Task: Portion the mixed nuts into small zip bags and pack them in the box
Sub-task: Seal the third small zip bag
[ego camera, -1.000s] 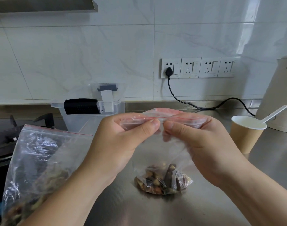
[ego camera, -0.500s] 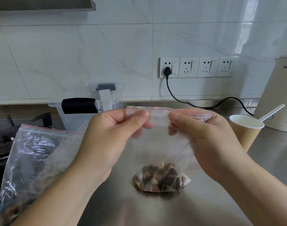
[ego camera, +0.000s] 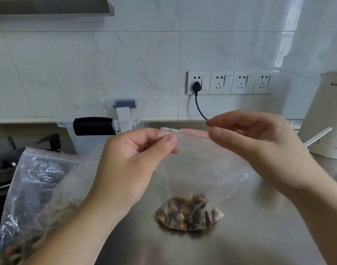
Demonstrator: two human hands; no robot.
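A small clear zip bag point(ego camera: 200, 169) with a red seal strip stands on the steel counter, a clump of mixed nuts point(ego camera: 188, 215) in its bottom. My left hand point(ego camera: 137, 161) pinches the seal's left end between thumb and fingers. My right hand point(ego camera: 259, 142) pinches the seal's right end. A large zip bag of mixed nuts point(ego camera: 35, 197) leans at the left. A clear plastic box point(ego camera: 102, 134) with a black handle and raised lid stands behind, near the wall.
A white kettle point(ego camera: 328, 119) stands at the right, with a white spoon point(ego camera: 316, 138) poking out from behind my right hand. A black cable point(ego camera: 199, 106) runs from the wall sockets. A gas hob point(ego camera: 20, 150) lies at the far left.
My hands moved apart along the seal, from meeting at the middle to its two ends. The bag's top now looks flat and stretched.
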